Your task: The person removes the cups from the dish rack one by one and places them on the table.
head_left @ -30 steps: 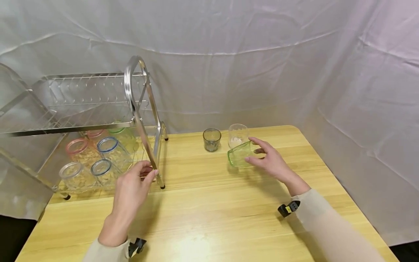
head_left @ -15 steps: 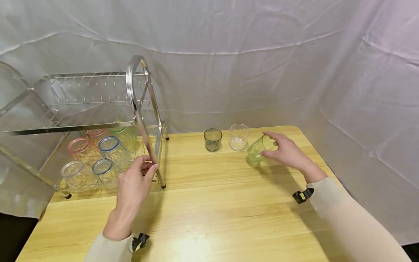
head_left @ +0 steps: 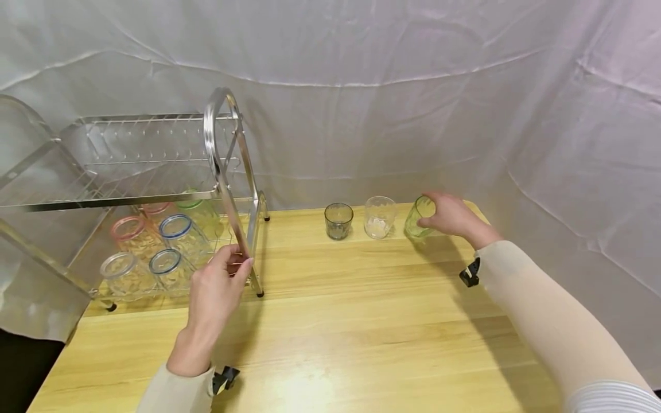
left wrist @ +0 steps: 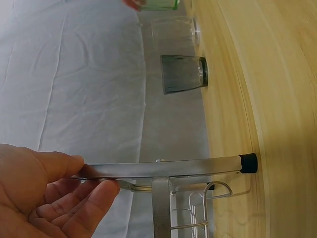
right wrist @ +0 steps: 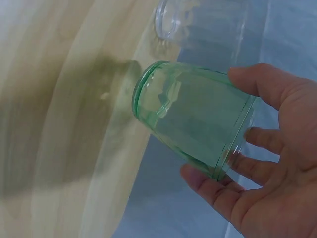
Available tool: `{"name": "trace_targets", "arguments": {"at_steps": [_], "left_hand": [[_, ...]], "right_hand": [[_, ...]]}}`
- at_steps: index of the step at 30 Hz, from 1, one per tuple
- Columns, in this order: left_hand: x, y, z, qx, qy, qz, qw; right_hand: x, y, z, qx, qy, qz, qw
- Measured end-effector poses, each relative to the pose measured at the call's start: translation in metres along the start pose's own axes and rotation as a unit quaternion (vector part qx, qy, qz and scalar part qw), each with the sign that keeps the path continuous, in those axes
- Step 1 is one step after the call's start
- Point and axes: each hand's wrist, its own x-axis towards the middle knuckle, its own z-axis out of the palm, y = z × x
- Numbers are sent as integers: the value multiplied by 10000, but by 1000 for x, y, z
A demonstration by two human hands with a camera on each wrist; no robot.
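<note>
My right hand [head_left: 455, 219] grips a green translucent glass [right wrist: 190, 116] near its rim, thumb on one side and fingers on the other. The glass leans slightly, its base just above the tabletop at the back right. Beside it stand a clear glass [head_left: 379, 219] and a smaller dark grey glass [head_left: 338, 222], both upright. At the left, my left hand [head_left: 216, 292] pinches the front right post [left wrist: 203, 167] of a metal dish rack [head_left: 139, 201] between thumb and fingers.
On the rack's lower tier several glasses stand upside down: red-tinted [head_left: 129, 228], blue-rimmed [head_left: 178, 226], green [head_left: 198, 213] and clear [head_left: 119, 267]. A grey cloth [head_left: 361, 132] hangs behind the wooden table [head_left: 351, 321] and along its right side.
My right hand has carried the green glass rightward and back, past the clear glass, turning it from nearly sideways to almost upright. My left hand keeps its hold on the rack post.
</note>
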Motion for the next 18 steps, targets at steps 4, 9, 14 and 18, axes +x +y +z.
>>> {"name": "trace_targets", "arguments": {"at_steps": [4,9,14,18], "left_hand": [[0,0,1,-18,43,54,10000],[-1,1,1,-82,-16,-36,10000],[0,2,1,-91,-52,-111,9999],[0,2,0,-86,-75,-177,9998]], "right_hand": [[11,2,2,-96,-128,21,9999],[21,5,8,-167,-260,88,9995],[28,5,13,-191,-325,107,9992],[32,4,13,-244,-355,96,9990]]}}
